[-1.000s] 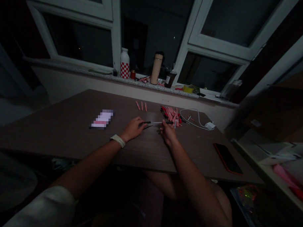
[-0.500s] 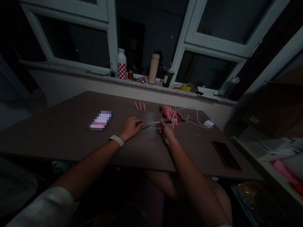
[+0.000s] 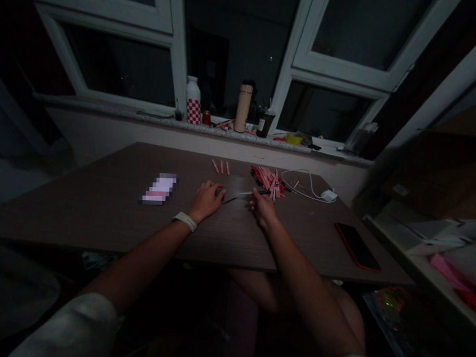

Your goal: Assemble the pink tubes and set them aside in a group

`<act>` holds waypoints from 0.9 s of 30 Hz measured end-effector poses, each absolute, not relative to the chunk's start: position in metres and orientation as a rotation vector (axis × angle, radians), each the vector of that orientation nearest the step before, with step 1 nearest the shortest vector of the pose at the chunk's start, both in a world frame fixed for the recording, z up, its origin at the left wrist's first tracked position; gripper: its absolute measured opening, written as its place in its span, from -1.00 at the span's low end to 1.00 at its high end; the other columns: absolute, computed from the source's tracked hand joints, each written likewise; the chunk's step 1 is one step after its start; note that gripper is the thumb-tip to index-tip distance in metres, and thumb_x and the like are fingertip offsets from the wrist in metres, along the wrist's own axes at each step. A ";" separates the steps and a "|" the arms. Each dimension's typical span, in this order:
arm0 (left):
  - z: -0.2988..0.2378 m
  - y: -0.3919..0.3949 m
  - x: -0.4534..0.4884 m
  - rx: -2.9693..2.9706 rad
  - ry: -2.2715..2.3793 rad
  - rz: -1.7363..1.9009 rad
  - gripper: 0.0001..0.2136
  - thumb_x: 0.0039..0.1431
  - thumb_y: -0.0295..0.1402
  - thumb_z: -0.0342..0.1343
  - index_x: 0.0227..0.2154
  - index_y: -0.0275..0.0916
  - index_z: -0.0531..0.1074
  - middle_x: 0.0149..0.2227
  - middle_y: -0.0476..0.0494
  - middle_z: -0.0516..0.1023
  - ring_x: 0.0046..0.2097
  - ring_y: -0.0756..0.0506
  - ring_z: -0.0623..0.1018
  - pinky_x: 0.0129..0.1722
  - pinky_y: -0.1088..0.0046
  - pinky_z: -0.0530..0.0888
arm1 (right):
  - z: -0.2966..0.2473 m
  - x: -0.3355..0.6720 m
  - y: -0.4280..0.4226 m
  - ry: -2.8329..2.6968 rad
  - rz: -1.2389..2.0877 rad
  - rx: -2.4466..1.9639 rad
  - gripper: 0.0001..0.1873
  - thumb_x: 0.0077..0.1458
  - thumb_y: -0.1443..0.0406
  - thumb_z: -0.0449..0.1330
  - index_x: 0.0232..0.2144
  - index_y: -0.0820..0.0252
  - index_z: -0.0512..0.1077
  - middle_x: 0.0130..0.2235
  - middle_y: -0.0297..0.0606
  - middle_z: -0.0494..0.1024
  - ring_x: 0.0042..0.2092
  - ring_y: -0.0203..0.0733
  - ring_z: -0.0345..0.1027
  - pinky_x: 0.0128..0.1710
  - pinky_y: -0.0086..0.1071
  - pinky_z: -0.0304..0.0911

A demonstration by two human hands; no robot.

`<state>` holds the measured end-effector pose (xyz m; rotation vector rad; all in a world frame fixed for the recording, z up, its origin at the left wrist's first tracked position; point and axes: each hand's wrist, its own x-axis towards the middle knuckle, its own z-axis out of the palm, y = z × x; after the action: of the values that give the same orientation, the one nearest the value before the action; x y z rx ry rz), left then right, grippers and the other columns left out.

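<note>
My left hand (image 3: pixel 207 200), with a pale watch band at the wrist, rests on the brown table (image 3: pixel 220 235) with its fingers curled round a small dark thing I cannot make out. A thin dark line runs from its fingertips across the tabletop. To the right, my right hand (image 3: pixel 263 207) pinches a slim pen-like stick (image 3: pixel 246 193), pale toward my left hand and dark at the other end. Just beyond my right hand lies a pile of pink, red and black pen-like pieces (image 3: pixel 270 178). Three pink pieces (image 3: pixel 221 167) lie in a row farther back.
A lit phone (image 3: pixel 159 189) lies left, a dark phone with a red edge (image 3: pixel 356 246) right. A white cable with charger (image 3: pixel 328 195) sits behind. On the windowsill stand a checked bottle (image 3: pixel 193 104), a beige flask (image 3: pixel 243 109) and a dark cup (image 3: pixel 265 123).
Both hands hold nearly the same pose, still with the stick in my right hand. The whole view has shifted very slightly; nothing on the table has visibly moved.
</note>
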<state>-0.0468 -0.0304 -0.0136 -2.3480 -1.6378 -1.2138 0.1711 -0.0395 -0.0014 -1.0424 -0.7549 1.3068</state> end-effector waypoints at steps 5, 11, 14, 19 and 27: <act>-0.003 -0.043 -0.038 -2.433 -1.467 -1.272 -0.68 0.36 -0.08 0.00 -0.12 -0.20 0.50 -0.12 -0.20 0.45 0.00 -0.21 0.43 0.06 0.16 0.37 | -0.005 0.169 -0.041 -0.908 1.285 -1.086 -0.74 0.02 0.19 0.43 -0.43 0.23 0.47 -0.47 -0.33 0.58 -0.61 -0.45 0.29 -0.71 -0.61 0.13; -0.005 -0.047 -0.033 -2.648 -1.310 -1.174 -0.73 0.33 -0.10 0.07 -0.19 -0.19 0.50 -0.12 -0.18 0.42 -0.01 -0.19 0.42 0.03 0.20 0.39 | -0.010 0.166 -0.042 -1.039 1.319 -1.044 -0.71 -0.04 0.18 0.45 -0.31 0.19 0.51 -0.41 -0.38 0.61 -0.57 -0.43 0.38 -0.68 -0.63 0.13; -0.004 -0.046 -0.034 -2.641 -1.335 -1.176 -0.76 0.35 -0.15 0.04 -0.22 -0.19 0.49 -0.14 -0.18 0.43 -0.03 -0.19 0.42 0.02 0.19 0.40 | -0.010 0.165 -0.041 -1.038 1.319 -1.044 -0.70 -0.04 0.16 0.44 -0.31 0.18 0.50 -0.37 -0.35 0.63 -0.56 -0.43 0.40 -0.68 -0.62 0.14; -0.004 -0.046 -0.034 -2.613 -1.350 -1.210 -0.76 0.38 -0.16 0.00 -0.22 -0.20 0.45 -0.16 -0.18 0.44 -0.06 -0.19 0.43 0.00 0.20 0.40 | -0.009 0.165 -0.040 -1.009 1.276 -1.042 -0.69 -0.02 0.12 0.44 -0.40 0.21 0.48 -0.35 -0.30 0.65 -0.58 -0.45 0.38 -0.69 -0.61 0.13; -0.009 -0.043 -0.034 -2.652 -1.301 -1.167 -0.70 0.41 -0.14 -0.06 -0.25 -0.21 0.47 -0.17 -0.18 0.44 -0.08 -0.17 0.43 -0.03 0.24 0.39 | -0.006 0.165 -0.043 -1.022 1.274 -1.032 -0.65 -0.02 0.08 0.44 -0.43 0.22 0.47 -0.39 -0.29 0.64 -0.58 -0.43 0.38 -0.70 -0.60 0.12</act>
<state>-0.0343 -0.0428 -0.0091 -2.6516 -1.3011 -1.1667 0.1645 -0.0427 -0.0057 -1.0319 -1.0222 1.2740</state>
